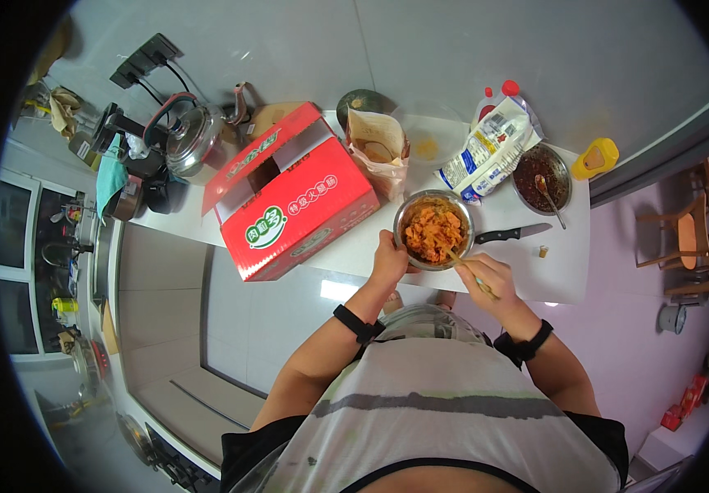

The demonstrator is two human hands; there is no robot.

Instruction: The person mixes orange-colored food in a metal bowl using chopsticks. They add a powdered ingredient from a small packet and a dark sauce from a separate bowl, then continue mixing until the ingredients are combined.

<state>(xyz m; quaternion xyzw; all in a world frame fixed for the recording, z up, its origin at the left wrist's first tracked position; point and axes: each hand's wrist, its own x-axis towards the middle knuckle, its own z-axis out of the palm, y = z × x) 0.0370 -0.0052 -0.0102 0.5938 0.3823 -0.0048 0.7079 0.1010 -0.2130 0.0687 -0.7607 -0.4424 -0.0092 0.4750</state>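
Observation:
A round metal bowl (398, 217) sits at the front edge of the white counter. Orange-coated chunks of food (433, 229), perhaps marinated meat, fill much of it. My left hand (389, 257) grips the bowl's left rim, with the fingers partly hidden beneath it. In my right hand (489, 277) are pale wooden chopsticks (455, 254), their tips down in the food. A kitchen knife with a black handle (497, 236) lies just right of the bowl. Behind the bowl leans a white printed food bag (489, 148).
A red cardboard box (305, 209) with raised flaps stands at left, beside an open paper bag (382, 148). Farther left is a metal kettle (197, 138). Rightward are a bowl of dark sauce (530, 179) with a spoon (548, 196) and a yellow bottle (596, 158).

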